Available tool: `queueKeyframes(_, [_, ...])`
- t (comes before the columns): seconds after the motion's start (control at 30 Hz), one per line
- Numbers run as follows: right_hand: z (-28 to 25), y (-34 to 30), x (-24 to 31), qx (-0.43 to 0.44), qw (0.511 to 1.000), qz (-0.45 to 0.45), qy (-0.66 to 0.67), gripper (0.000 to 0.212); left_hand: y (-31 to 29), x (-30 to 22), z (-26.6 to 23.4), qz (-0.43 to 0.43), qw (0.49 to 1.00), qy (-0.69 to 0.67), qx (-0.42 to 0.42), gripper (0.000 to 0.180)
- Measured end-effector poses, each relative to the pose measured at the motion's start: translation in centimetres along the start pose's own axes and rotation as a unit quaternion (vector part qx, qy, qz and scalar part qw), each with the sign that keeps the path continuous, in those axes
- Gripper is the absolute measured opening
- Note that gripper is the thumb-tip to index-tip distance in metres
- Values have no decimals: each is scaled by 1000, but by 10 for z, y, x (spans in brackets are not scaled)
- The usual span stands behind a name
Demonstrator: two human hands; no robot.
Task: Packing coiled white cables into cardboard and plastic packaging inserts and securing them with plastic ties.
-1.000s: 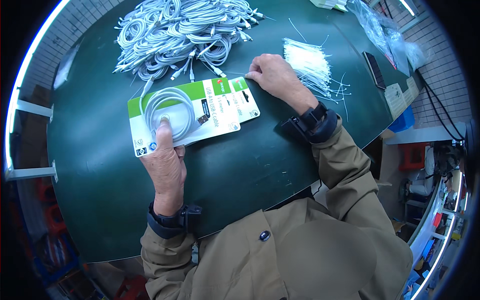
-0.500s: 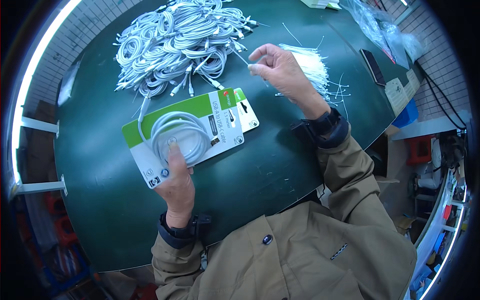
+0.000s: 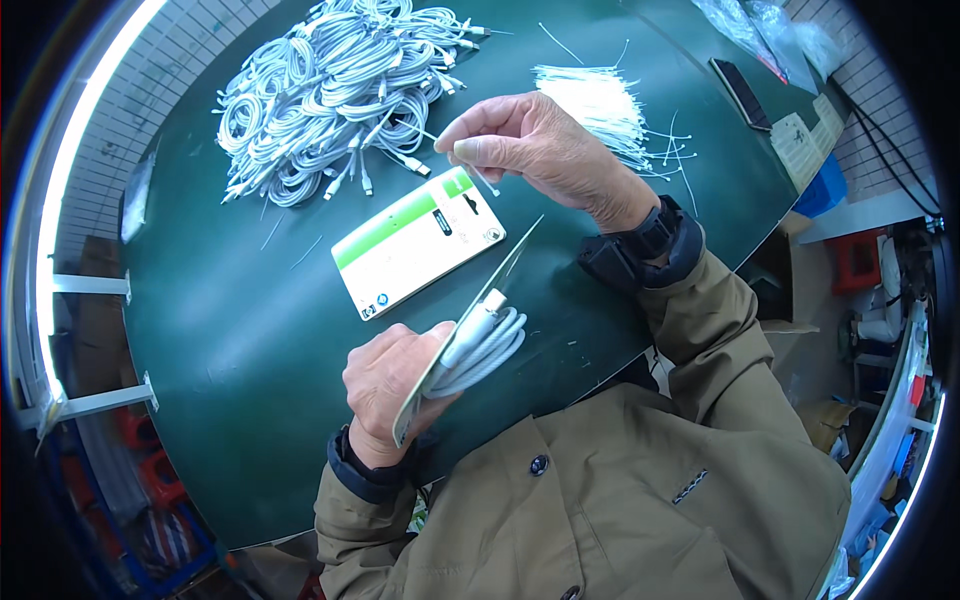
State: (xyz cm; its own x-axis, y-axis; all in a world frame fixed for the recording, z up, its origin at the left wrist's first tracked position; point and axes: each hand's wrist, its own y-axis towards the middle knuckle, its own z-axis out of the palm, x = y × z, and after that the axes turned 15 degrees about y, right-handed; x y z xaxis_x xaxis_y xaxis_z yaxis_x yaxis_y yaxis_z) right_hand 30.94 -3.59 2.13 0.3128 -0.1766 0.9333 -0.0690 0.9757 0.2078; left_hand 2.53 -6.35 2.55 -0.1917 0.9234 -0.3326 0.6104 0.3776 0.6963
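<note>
Upright and nearly edge-on to me, a packaging card (image 3: 411,408) is gripped in my left hand (image 3: 380,385), its fingers closed round the card's lower part. A coiled white cable (image 3: 490,352) lies against the card's right side, a connector pointing up. My right hand (image 3: 560,150) is above and to the right, thumb and forefinger pinching a thin white cable tie (image 3: 486,182), apart from the cable. Below that hand, other green-and-white packaging cards (image 3: 405,262) lie on the dark green table (image 3: 250,400).
A big heap of coiled white cables (image 3: 340,90) covers the table's far left. Loose white cable ties (image 3: 600,110) are piled at the far right. Beyond them lie a phone (image 3: 741,95), paper slips (image 3: 800,145) and clear plastic bags (image 3: 780,45).
My left hand has lifted the card and coil off the other cards, moved right and turned them edge-on. My right hand has come nearer and slightly left with the cable tie.
</note>
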Motion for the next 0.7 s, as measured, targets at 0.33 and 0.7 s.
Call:
queueKeyframes(0.33, [10,-5,7,53,997,-40,-35,18,-1,-3,-7,61,998,8,23,39])
queueKeyframes(0.7, [37,-16,25,140,972,-99,-160,17,0,-4,-12,107,992,42,55,47])
